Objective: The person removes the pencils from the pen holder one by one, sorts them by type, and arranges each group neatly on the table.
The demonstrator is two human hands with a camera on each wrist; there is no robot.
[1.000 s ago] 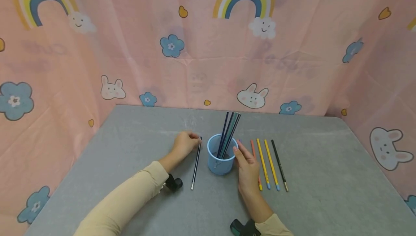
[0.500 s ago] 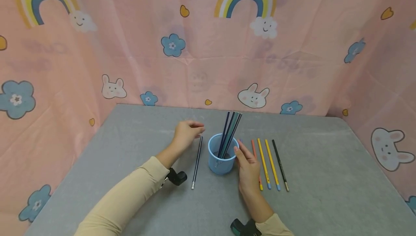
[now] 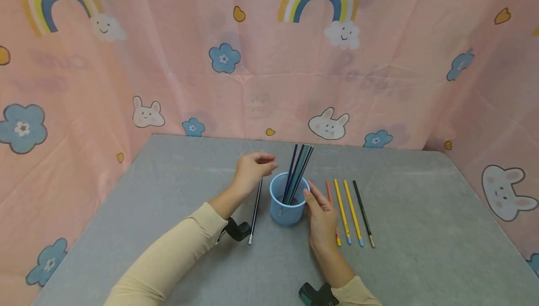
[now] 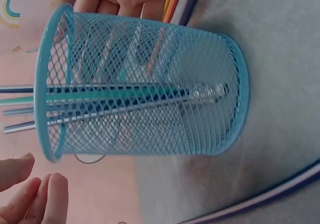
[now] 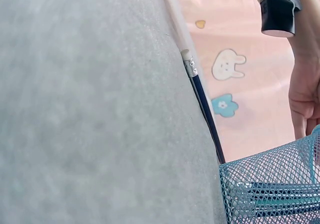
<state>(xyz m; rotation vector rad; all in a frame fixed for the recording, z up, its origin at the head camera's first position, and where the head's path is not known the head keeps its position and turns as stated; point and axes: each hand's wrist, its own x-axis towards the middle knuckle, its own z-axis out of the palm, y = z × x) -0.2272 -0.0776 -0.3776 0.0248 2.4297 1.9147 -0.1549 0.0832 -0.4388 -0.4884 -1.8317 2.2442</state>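
A light blue mesh pencil cup (image 3: 286,215) stands upright on the grey table, with several dark and teal pencils (image 3: 298,170) leaning in it, eraser ends down. My right hand (image 3: 323,224) holds the cup's right side, thumb near the rim and fingers partly hidden behind it. Beyond and left of the rim hovers my left hand (image 3: 251,171); in the left wrist view its thumb and fingertips (image 4: 56,196) are apart with nothing between them. A dark striped pencil (image 3: 255,214) lies left of the cup, its upper end behind the left hand.
Right of the cup lie a red pencil (image 3: 330,193), two yellow pencils (image 3: 353,214) and a black pencil (image 3: 364,214), roughly side by side. A purple one is mostly hidden behind the right hand. A pink patterned cloth (image 3: 252,100) hangs behind the table (image 3: 421,231).
My left hand has left the loose pencil's tip, rising away and then moving right toward the cup's rim. The right hand and the cup have stayed in place.
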